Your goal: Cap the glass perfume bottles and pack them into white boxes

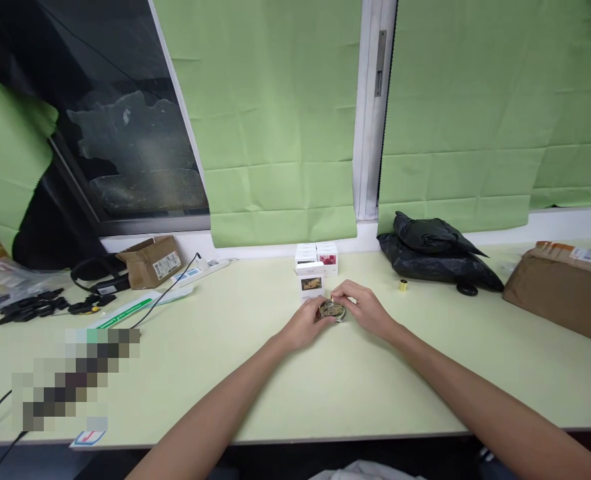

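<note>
holding a round glass dish

the left hand grips its left side; the right hand has fingertips at its far rim, grasp unclear. the dish is just nearer than a white box.

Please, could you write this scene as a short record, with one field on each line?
Left hand: curled around the left side of a round, clear object
Right hand: fingers at the object's upper edge; what they pinch, if anything, is too small to tell
Behind the hands: a white box with a picture, then smaller white boxes
Right side: yellow cylinder, black plastic bag, brown carton
Left side: open cardboard box
Surface: pale table
</note>
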`<move>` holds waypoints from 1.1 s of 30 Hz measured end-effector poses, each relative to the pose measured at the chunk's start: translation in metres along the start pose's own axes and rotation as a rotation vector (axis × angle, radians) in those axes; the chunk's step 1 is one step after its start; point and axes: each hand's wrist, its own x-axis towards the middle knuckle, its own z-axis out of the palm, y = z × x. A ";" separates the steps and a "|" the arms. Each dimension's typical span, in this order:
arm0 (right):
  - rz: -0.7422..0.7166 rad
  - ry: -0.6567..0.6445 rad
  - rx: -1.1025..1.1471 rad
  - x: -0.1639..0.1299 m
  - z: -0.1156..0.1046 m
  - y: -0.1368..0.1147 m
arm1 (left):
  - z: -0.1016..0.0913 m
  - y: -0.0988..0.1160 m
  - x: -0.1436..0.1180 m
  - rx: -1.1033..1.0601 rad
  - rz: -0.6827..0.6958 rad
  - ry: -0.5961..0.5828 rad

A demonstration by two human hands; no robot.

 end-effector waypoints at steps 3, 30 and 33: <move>0.003 -0.015 0.009 0.002 -0.001 0.002 | 0.001 -0.001 0.001 -0.015 0.005 0.004; -0.068 -0.137 -0.126 0.013 -0.010 -0.005 | 0.002 -0.004 0.003 -0.045 0.031 0.016; 0.028 -0.098 -0.008 0.013 -0.007 0.000 | 0.001 -0.002 0.003 -0.053 0.030 0.012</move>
